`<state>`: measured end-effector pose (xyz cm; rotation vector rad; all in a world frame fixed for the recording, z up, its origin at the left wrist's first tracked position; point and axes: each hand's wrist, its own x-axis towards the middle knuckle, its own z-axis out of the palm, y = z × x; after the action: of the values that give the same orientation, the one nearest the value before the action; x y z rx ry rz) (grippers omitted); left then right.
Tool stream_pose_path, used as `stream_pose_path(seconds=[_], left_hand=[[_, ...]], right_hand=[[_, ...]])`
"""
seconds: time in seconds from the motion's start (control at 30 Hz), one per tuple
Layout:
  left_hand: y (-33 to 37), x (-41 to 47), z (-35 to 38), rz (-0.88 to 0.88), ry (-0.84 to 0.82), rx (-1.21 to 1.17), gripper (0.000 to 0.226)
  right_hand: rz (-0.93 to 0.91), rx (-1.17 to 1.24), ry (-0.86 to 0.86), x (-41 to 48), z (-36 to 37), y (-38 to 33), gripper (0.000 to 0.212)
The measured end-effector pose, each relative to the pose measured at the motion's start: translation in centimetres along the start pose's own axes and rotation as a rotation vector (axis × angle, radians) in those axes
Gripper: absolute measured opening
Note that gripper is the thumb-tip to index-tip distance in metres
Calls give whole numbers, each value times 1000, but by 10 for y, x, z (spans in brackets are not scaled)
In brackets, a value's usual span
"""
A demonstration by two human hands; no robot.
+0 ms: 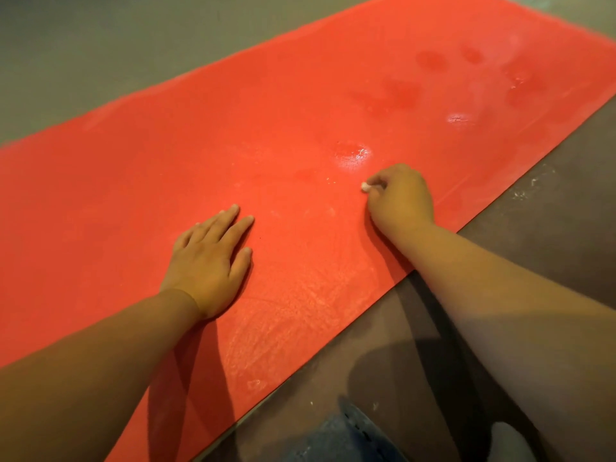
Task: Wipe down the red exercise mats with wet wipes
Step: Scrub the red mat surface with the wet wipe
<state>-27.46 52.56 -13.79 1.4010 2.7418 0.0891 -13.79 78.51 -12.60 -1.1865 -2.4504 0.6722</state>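
Right grip: right hand (400,198), fingers curled together, pinching a small white wipe (365,186) against the mat (233,111).
Left grip: left hand (210,258), fingers straight and apart, flat on the mat.
Mat: red, spread on the floor (66,45).
Wet patches (353,155): on the mat, just beyond the wipe.

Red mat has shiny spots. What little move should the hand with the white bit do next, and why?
Probably slide the right hand forward, rubbing its pinched white wad over the shiny patch just beyond it. That patch looks wet and smeared, and the left hand lies flat on the red mat.
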Motion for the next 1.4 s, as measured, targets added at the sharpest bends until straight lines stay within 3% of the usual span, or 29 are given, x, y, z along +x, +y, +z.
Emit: stream_pose_path(seconds=[0.1,0.17,0.3,0.37,0.43,0.53,0.67,0.8,0.87,0.97,1.03,1.17,1.27,1.33,1.4], left_hand=[[-1,0,1,-1,8,6,69],[0,0,1,-1,11,11,70],[0,1,0,-4,1,14,70],[-1,1,-1,-7,3,12,69],[-2,1,0,-8,5,7,67],[-2,0,0,-2,2,3,66],[-1,-2,0,-6,12,1,65],[-1,-1,1,-8,13,0,67],[-1,0,1,-6,10,7,67],[-1,0,0,-8,5,-3,67],[-1,1,-1,-8,5,-12,66],[0,-1,-2,-16,-3,-12,67],[0,-2,-2,-22,-2,-17,70],[1,-1,-2,-18,-2,-20,71],[2,-1,-2,-18,-1,-25,73]], right_hand=[[-293,66,-141,-53,-2,-9,21],[-347,119,-204,-69,-12,-4,17],[50,174,128,-7,-29,25,16],[220,177,172,32,-33,37,25],[256,68,113,55,-23,36,29],[83,-28,31,49,-3,9,26],[-210,4,-45,-24,11,-21,22],[-557,50,-305,-77,-7,-23,18],[-454,-24,-234,-46,-16,-10,19],[66,-42,18,19,-24,15,20],[200,19,26,28,-12,4,20],[-232,96,-195,-43,34,-59,22],[-518,111,-286,-92,30,-65,18],[-530,70,-304,-73,17,-52,18],[-368,-18,-201,-28,9,-33,18]])
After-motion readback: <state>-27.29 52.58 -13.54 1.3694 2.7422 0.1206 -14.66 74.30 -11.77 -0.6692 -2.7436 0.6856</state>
